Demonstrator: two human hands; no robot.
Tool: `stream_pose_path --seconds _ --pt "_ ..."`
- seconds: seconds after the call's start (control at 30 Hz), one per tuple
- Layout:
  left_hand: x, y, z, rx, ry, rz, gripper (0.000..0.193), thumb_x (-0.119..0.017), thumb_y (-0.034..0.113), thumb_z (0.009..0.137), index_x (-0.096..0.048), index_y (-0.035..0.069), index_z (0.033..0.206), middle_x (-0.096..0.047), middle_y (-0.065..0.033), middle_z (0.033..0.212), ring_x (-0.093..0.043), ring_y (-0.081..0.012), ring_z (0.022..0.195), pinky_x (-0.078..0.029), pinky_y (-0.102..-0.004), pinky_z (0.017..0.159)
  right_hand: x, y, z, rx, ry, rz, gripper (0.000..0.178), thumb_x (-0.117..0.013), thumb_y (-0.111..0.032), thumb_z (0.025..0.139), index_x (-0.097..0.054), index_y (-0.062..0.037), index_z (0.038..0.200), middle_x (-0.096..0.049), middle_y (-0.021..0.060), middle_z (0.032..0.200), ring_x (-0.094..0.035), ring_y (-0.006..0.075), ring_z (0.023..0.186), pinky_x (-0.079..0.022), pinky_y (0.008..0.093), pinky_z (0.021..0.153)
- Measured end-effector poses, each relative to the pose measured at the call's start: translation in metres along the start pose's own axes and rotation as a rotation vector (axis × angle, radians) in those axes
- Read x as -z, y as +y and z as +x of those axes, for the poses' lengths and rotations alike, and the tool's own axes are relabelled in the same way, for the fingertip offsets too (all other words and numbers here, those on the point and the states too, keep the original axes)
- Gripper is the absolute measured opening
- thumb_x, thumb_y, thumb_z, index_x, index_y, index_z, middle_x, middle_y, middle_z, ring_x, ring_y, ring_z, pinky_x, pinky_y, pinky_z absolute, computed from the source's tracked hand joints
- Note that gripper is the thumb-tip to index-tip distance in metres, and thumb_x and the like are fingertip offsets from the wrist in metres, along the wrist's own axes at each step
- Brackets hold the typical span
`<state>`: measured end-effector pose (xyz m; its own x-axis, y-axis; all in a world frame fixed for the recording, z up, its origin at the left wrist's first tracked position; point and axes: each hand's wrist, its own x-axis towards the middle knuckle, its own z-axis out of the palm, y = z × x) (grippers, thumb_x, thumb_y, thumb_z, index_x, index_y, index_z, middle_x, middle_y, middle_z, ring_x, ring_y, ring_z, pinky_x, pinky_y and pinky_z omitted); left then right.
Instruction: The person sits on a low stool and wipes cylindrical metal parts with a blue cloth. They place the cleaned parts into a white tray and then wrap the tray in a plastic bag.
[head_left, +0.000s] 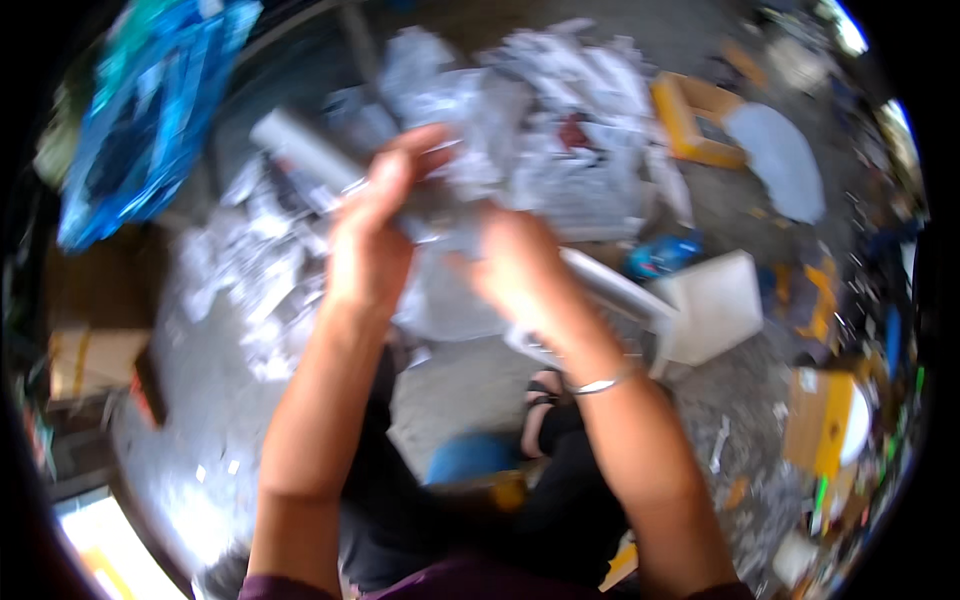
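My left hand [375, 235] is raised in the middle of the view, its fingers closed around a shiny grey see-through piece [445, 222] that looks like plastic. Facing it, my right hand [515, 255] has its fingers curled toward the same piece; motion blur hides its exact grip. A pale grey tube-like object [308, 150] slants up and left from behind my left hand; I cannot tell whether I hold it. Beneath and beyond both hands spreads a heap of crumpled whitish sheets and scraps [580, 185]. My right wrist wears a silver bangle [603, 383].
An open yellow-brown box [695, 120] and a pale rounded sheet [780, 160] lie at the far right. Nearer are a blue item [662, 256] and a white bin-like container [715, 308]. Blue plastic bags [155, 120] hang at the left above a cardboard box [95, 362]. Clutter lines the right side.
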<state>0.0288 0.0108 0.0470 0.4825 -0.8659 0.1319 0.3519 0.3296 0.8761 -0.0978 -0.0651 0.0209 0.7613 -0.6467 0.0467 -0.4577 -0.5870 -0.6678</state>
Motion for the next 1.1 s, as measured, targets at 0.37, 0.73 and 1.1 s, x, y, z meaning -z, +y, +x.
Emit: stream_pose_path --seconds 0.37,0.73,1.1 --pt "0.042 -0.045 0.014 0.055 0.485 -0.131 0.055 -0.043 0.041 0.095 -0.050 -0.002 0.128 -0.043 0.0013 0.068 -0.041 -0.0117 0.065 -0.040 -0.0270 0.072 -0.032 -0.010 -0.010 0.110 0.161 -0.386 0.016 -0.060 -0.007 0.075 -0.058 -0.0002 0.090 -0.065 0.0096 0.070 -0.065 0.0230 0.065 -0.049 0.0332 0.057" --pt "0.047 -0.024 0.025 -0.011 0.511 -0.291 0.051 -0.044 0.034 0.095 -0.051 -0.009 0.122 -0.035 0.0018 0.060 -0.031 -0.0080 0.054 -0.029 -0.0238 0.053 -0.038 0.006 0.002 0.192 0.333 -0.343 0.012 -0.059 -0.007 0.073 -0.054 -0.0010 0.083 -0.061 0.0118 0.070 -0.063 0.0249 0.064 -0.047 0.0350 0.055" --pt "0.057 -0.022 0.015 -0.112 0.036 -0.354 0.043 -0.040 0.033 0.097 -0.056 -0.007 0.104 -0.030 0.0018 0.052 -0.023 -0.0053 0.038 -0.023 -0.0191 0.038 -0.009 0.004 0.007 0.046 -0.488 0.647 0.028 -0.079 -0.011 0.062 -0.064 0.0053 0.079 -0.066 0.0136 0.069 -0.063 0.0233 0.059 -0.049 0.0349 0.056"
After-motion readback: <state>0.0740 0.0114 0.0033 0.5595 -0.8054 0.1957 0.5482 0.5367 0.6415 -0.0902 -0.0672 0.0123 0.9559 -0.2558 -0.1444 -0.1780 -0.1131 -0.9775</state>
